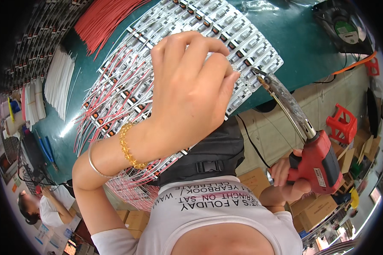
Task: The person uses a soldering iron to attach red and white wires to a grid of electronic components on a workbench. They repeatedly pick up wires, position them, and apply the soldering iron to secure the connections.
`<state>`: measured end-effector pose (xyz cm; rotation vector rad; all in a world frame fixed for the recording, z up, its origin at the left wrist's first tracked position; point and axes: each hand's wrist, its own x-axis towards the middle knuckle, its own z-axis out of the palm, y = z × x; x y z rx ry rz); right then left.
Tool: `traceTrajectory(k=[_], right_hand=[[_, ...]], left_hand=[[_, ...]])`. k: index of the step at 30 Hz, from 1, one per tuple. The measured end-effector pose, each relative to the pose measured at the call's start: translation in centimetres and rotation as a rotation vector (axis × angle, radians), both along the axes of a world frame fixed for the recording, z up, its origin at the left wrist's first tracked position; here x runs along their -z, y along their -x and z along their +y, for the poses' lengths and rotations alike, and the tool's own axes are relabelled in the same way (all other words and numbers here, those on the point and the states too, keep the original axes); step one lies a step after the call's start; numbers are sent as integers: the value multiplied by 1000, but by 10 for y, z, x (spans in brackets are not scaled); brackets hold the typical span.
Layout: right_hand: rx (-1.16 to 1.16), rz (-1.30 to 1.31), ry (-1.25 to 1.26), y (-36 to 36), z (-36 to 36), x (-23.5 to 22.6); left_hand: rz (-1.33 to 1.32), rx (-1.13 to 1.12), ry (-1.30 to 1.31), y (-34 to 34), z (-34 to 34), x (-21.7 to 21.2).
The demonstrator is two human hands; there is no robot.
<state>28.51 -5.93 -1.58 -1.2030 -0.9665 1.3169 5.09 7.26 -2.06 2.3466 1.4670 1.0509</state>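
Observation:
A panel of small white circuit boards (259,47), laid out in rows with little components on them, spreads over the table in front of me. My left hand (190,87) is over its middle, fingers curled and closed; their tips and anything between them are hidden. Red and white wires (119,91) stick out from the boards to the left of that hand. At the right, my right hand (281,175) grips the handle of a red and black soldering gun (318,163). Its tip points at the panel's right edge, close to the boards; contact cannot be made out.
Bundles of red wires (102,23) and white wires (59,83) lie on the green table (300,55) at the left. A black device (344,29) stands at the far right. A red stool (342,124) and cardboard boxes (315,211) are on the floor. Another person (55,208) sits lower left.

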Motion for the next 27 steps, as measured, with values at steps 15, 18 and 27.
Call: traceTrajectory(k=[15, 18, 27], right_hand=[[25, -97, 78, -13, -15, 6], [-22, -73, 58, -9, -13, 5], [-71, -61, -58, 3, 3, -2]], left_hand=[[94, 20, 36, -7, -5, 1], [93, 28, 4, -8, -5, 4], [113, 20, -4, -5, -6, 1]])
